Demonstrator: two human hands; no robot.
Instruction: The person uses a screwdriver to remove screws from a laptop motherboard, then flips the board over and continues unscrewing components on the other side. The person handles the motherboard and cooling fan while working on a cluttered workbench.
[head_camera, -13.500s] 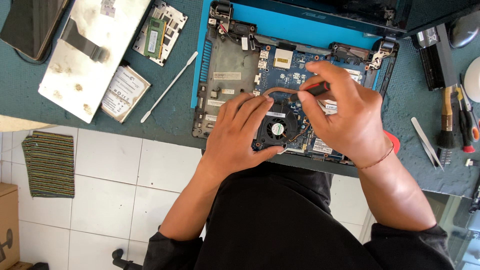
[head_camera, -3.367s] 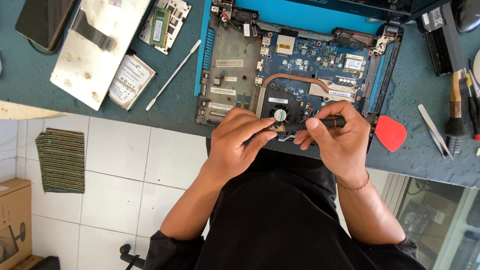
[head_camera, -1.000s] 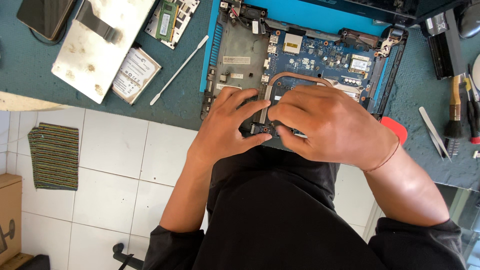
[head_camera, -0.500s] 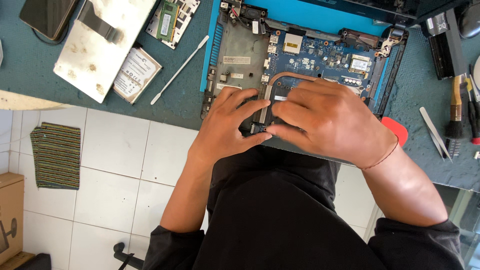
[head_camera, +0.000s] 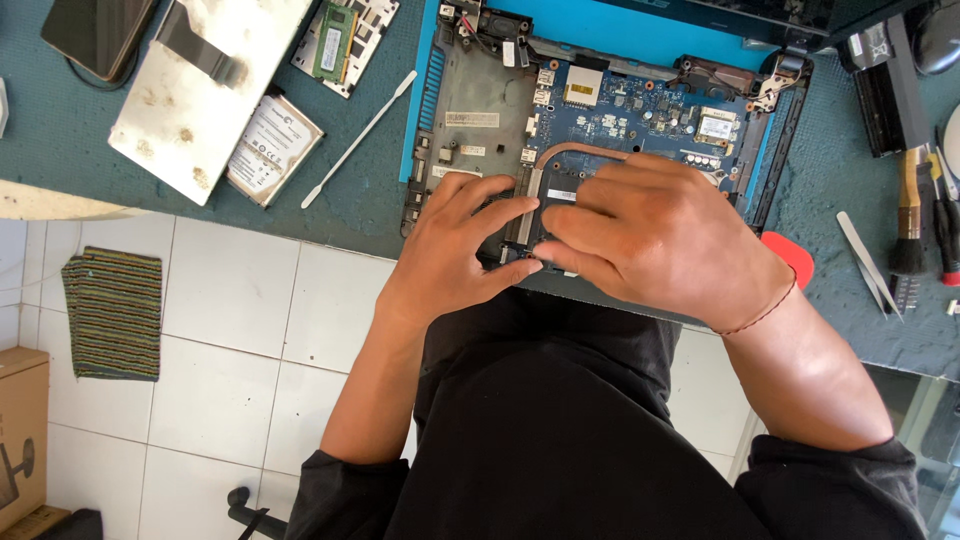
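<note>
**benchrat:** Compared with a few seconds back, the right hand (head_camera: 665, 240) has come over the top of the fan spot and now covers it, so the little cooler that was showing in the open laptop (head_camera: 480, 120) is hidden. The left hand (head_camera: 455, 250) has slid in too, its fingers spread on the board next to the copper pipe (head_camera: 580, 150).

**solderjoe:** What's the grip like? From the head view the right hand's fingers are curled, fingertips meeting the left thumb at the near edge of the board. Can't tell if it's pinching anything or just pressing.

**benchrat:** Same here. The risk, I'd guess, is pushing down uneven and kinking that pipe, or snagging a thin cable underneath, since the person can't see under their own palm.

**solderjoe:** Also the laptop hangs a bit over the near table (head_camera: 300, 215) edge. Lean too hard and it could tip.
</note>
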